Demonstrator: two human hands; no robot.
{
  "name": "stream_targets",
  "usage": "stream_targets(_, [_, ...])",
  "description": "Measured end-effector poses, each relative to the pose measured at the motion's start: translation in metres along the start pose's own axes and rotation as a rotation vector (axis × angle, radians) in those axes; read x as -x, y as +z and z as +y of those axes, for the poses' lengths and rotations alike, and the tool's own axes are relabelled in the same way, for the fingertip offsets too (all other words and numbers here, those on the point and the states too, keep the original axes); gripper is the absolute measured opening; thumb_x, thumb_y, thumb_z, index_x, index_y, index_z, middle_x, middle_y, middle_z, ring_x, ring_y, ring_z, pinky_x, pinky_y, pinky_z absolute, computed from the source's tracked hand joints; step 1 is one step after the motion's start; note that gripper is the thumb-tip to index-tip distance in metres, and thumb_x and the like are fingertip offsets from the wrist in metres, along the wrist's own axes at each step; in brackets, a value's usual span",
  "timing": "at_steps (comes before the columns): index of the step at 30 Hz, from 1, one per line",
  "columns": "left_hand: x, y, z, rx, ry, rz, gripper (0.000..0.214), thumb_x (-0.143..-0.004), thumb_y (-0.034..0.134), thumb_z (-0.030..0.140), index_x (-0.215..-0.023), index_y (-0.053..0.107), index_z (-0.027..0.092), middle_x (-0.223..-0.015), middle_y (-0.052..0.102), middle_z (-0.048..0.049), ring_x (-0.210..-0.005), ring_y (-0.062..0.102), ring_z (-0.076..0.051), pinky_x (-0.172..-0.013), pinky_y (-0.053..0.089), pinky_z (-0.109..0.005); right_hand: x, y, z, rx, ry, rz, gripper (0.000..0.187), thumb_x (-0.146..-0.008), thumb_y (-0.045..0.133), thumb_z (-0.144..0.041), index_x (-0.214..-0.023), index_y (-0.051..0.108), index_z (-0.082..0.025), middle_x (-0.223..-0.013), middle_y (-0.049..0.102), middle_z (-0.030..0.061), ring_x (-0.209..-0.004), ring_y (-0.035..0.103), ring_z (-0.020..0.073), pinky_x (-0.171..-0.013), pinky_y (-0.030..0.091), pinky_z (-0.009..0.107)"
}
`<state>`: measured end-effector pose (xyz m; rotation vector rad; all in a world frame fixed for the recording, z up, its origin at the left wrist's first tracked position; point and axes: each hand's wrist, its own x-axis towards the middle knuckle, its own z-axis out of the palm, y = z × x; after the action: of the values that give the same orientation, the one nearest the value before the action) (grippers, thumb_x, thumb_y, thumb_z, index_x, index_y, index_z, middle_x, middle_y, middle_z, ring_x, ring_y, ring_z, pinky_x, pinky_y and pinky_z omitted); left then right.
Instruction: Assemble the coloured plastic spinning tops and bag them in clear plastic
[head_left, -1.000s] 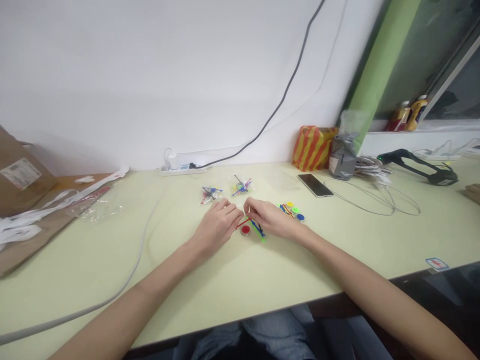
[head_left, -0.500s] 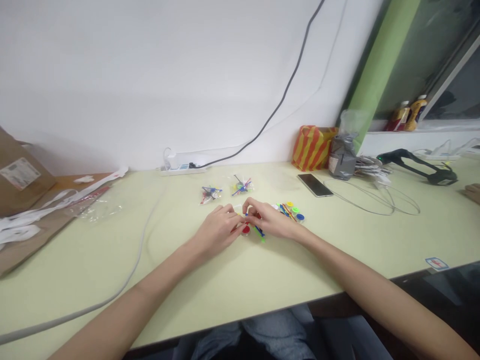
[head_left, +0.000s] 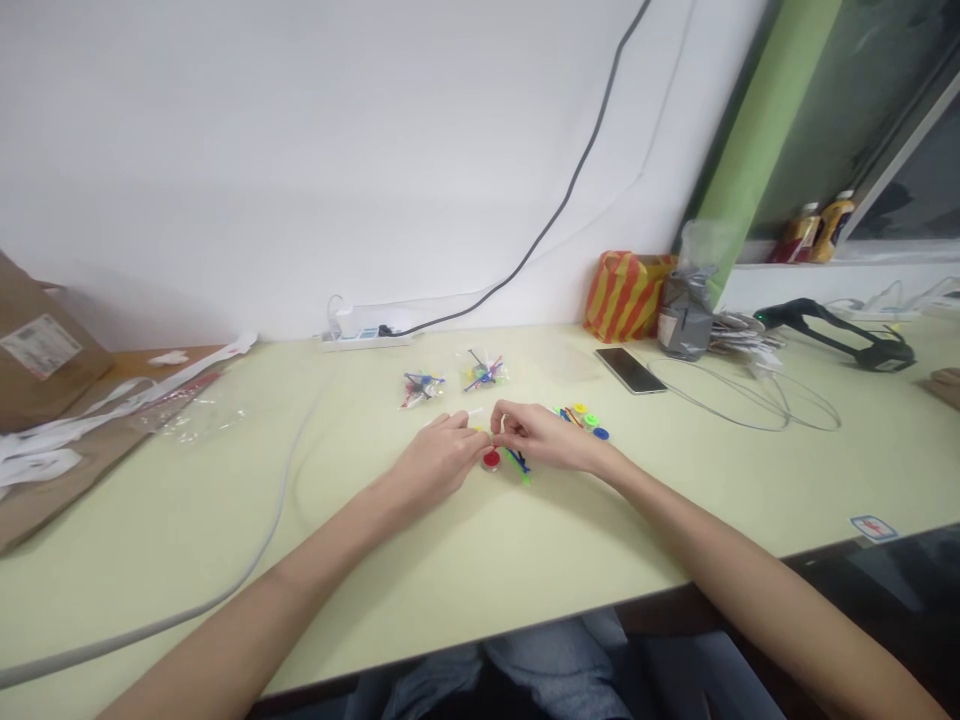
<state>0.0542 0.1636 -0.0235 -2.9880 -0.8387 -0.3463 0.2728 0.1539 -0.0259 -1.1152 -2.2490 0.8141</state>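
Meeting near one red disc (head_left: 491, 459), two packets (head_left: 422, 388) — left hand (head_left: 436, 452), right hand (head_left: 541, 436), grasp unclear.

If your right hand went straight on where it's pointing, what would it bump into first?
Probably the left hand, just ahead of it; whether they touch is hard to tell.

Single head cam, looks fwd/down, fairly near: pale-green flat tabletop (head_left: 420, 570) lower ctr, smooth white wall (head_left: 300, 150) upper L.
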Motion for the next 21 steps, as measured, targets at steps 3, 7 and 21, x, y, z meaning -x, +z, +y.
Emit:
stream_targets(3, [0.0004,0.0011,-0.0004,-0.011,-0.002,-0.032,0.029,-0.101,0.041,0.009,-0.094,0.067,0.019,-0.075,0.062,-0.0049,-0.082,0.05,-0.024,-0.074,0.036,-0.035,-0.0003,0.0005,-0.003,0.068,0.026,-0.031,0.017,-0.098,0.052,-0.027,-0.085,0.054,-0.018,-0.069,0.056,-0.003,-0.061,0.048,0.0111,-0.058,0.03,0.023])
stream_targets(7, [0.0008,0.0014,-0.0015,-0.016,0.005,-0.034,0.029,-0.1,0.041,0.007,-0.095,0.067,0.02,-0.073,0.061,-0.0042,-0.082,0.052,-0.024,-0.075,0.036,-0.035,0.0006,0.0014,-0.0081,0.137,0.043,-0.037,0.022,-0.099,0.051,-0.024,-0.079,0.055,-0.017,-0.067,0.056,-0.0021,-0.059,0.047,0.0108,-0.057,0.029,0.023])
stream_targets(21, [-0.0006,0.002,-0.0004,-0.127,0.053,-0.082,0.035,-0.077,0.045,-0.012,-0.087,0.058,0.019,-0.077,0.064,-0.0044,-0.083,0.051,-0.025,-0.072,0.033,-0.036,-0.0021,0.0077,-0.008,0.276,0.0,-0.068,0.019,-0.094,0.045,-0.011,-0.078,0.053,-0.018,-0.071,0.052,-0.0015,-0.065,0.042,0.0115,-0.062,0.025,0.024])
